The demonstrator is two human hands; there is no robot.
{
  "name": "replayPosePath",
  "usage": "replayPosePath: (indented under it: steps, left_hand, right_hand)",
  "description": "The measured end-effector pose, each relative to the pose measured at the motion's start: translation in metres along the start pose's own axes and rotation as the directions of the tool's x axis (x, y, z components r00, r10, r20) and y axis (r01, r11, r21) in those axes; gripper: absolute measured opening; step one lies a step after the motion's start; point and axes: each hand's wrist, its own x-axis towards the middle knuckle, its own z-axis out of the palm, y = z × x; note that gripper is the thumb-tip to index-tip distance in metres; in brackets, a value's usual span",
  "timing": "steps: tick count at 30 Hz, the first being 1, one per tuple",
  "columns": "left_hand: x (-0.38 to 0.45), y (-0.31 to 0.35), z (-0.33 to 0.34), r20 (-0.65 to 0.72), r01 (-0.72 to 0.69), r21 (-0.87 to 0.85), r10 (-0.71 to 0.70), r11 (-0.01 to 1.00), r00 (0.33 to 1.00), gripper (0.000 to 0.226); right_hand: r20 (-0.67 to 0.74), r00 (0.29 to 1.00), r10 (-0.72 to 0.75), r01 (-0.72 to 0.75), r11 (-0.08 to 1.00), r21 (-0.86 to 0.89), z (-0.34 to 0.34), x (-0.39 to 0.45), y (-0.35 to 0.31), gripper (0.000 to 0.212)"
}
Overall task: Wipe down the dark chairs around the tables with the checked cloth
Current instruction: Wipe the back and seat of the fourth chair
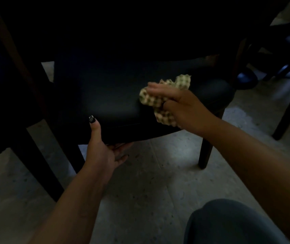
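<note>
Gripping the front edge of the dark chair seat (116, 101), the left hand (103, 148) has its thumb on top and fingers curled underneath. Further right, the right hand (181, 106) presses the checked cloth (160, 101) on the seat, fingers clamped on it.

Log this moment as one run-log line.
left hand: grips seat front edge | right hand: holds cloth on seat | step: wiping

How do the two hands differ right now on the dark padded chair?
The right hand lies on top of the dark padded chair seat, holding the crumpled checked cloth; the left hand holds no cloth. It grips the seat's front edge, thumb on top, fingers underneath. Both touch the same seat.
</note>
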Motion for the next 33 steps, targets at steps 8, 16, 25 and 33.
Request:
replayPosePath:
  steps: [8, 16, 25, 33]
  left_hand:
    - [-0.006, 0.002, 0.002, 0.008, -0.012, 0.049, 0.012, 0.999, 1.000, 0.082]
    - [-0.038, 0.028, 0.008, 0.198, 0.120, 0.567, -0.276, 0.815, 0.941, 0.101]
    - [-0.061, 0.038, 0.022, 0.324, -0.384, 0.351, 0.274, 0.854, 0.906, 0.031]
    - [-0.061, 0.027, 0.039, 0.286, -0.503, 0.360, 0.420, 0.786, 0.861, 0.013]
  right_hand:
    - [-0.360, 0.928, 0.096, -0.246, 0.882, -0.401, -0.003, 0.003, 0.002, 0.057]
    - [-0.167, 0.889, 0.426, -0.217, 0.714, 0.666, 0.017, -0.037, -0.045, 0.029]
    - [-0.118, 0.937, 0.330, -0.210, 0.798, 0.565, 0.021, -0.053, -0.043, 0.037]
    - [0.152, 0.916, 0.372, -0.370, 0.632, 0.681, 0.008, -0.064, -0.019, 0.032]
